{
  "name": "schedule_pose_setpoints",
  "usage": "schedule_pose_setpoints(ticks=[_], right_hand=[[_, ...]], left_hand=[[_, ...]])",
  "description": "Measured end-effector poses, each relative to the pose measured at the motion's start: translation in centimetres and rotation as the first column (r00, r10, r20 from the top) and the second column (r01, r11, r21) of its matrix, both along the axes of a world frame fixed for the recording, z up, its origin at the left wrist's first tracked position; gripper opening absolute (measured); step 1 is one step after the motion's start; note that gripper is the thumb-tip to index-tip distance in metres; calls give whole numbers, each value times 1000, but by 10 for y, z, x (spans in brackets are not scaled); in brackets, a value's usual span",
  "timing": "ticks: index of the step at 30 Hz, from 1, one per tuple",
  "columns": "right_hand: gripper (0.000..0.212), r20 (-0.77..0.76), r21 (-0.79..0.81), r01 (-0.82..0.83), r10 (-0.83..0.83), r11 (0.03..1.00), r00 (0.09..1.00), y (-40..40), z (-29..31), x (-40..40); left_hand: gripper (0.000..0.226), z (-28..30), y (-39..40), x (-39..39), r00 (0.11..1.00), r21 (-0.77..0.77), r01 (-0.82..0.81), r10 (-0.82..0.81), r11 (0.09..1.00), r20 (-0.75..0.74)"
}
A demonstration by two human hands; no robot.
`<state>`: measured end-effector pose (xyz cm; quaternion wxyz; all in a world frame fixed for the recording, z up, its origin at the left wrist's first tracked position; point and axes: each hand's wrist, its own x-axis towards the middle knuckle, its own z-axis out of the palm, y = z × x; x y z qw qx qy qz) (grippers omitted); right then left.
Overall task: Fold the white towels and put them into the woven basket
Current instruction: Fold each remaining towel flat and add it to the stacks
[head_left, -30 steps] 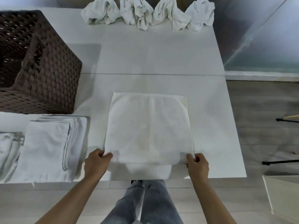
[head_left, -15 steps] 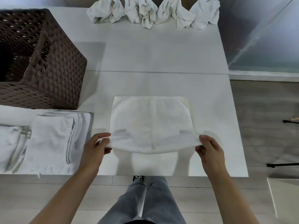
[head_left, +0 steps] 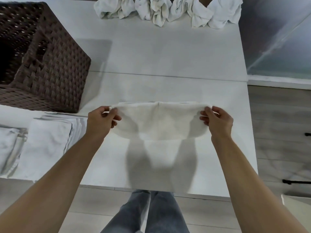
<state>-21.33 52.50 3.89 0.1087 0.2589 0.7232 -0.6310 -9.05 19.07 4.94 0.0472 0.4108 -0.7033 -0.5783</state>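
Observation:
A white towel [head_left: 159, 122] lies in the middle of the white table [head_left: 168, 64], its near half lifted and carried over toward its far edge. My left hand [head_left: 101, 119] pinches the towel's left near corner. My right hand [head_left: 217, 121] pinches the right near corner. The doubled cloth sags between both hands. The brown woven basket [head_left: 55, 71] stands at the table's far left, with its inside dark. A stack of folded white towels [head_left: 48, 142] lies on the left, in front of the basket.
Several crumpled white towels [head_left: 168, 10] lie in a row along the table's far edge. More folded cloth [head_left: 8, 145] sits at the left border. Grey floor and black stand legs [head_left: 296, 181] are to the right of the table.
Both hands lifted the towel's near edge from the table's front and carried it away from me, folding the towel over onto its far half.

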Motion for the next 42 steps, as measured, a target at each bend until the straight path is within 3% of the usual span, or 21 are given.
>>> schedule_pose_setpoints(ticks=[6, 9, 12, 14, 16, 18, 19, 21, 26, 29, 33, 37, 42], right_hand=[[9, 23, -12, -18, 18, 1000, 1000, -10, -18, -28], [33, 45, 3, -117, 117, 993, 992, -9, -32, -31], [46, 28, 226, -346, 349, 911, 937, -9, -42, -23], [39, 29, 395, -478, 510, 784, 860, -11, -50, -14], [34, 63, 595, -588, 698, 547, 713, -12, -60, -3], [39, 113, 723, -593, 786, 355, 608, -12, -72, 12], [42, 122, 755, -569, 783, 325, 609, -12, -76, 20], [40, 120, 795, -512, 743, 325, 659, -14, -78, 38], [15, 132, 817, -484, 715, 313, 686, -24, -78, 88], [17, 157, 806, -514, 731, 294, 664, -27, -78, 117], [19, 103, 849, -493, 854, 191, 509, -31, -77, 148], [48, 115, 824, -559, 936, 97, 332, -31, -76, 168], [85, 174, 770, -638, 962, 1, 212, -14, -86, 181]], left_hand=[[12, -28, -12, -27, 997, -7, -68, 68, 998, 45], [29, -44, -13, -30, 995, -18, -68, 69, 998, 72], [59, -60, -7, -22, 992, -68, 66, -58, 996, 112], [57, -66, 11, -9, 970, -162, 229, -210, 960, 124], [41, -71, 41, 9, 897, -300, 441, -429, 846, 110], [38, -72, 76, 27, 753, -453, 639, -626, 621, 204], [42, -70, 94, 35, 677, -485, 709, -687, 512, 265], [51, -72, 126, 50, 585, -510, 768, -749, 388, 311], [81, -82, 150, 68, 536, -496, 807, -752, 322, 384], [94, -88, 135, 76, 505, -505, 828, -717, 245, 481], [90, -92, 112, 80, 461, -508, 848, -684, 151, 566], [86, -94, 98, 87, 424, -498, 864, -641, 73, 640], [80, -96, 91, 102, 381, -530, 848, -671, -21, 636]])
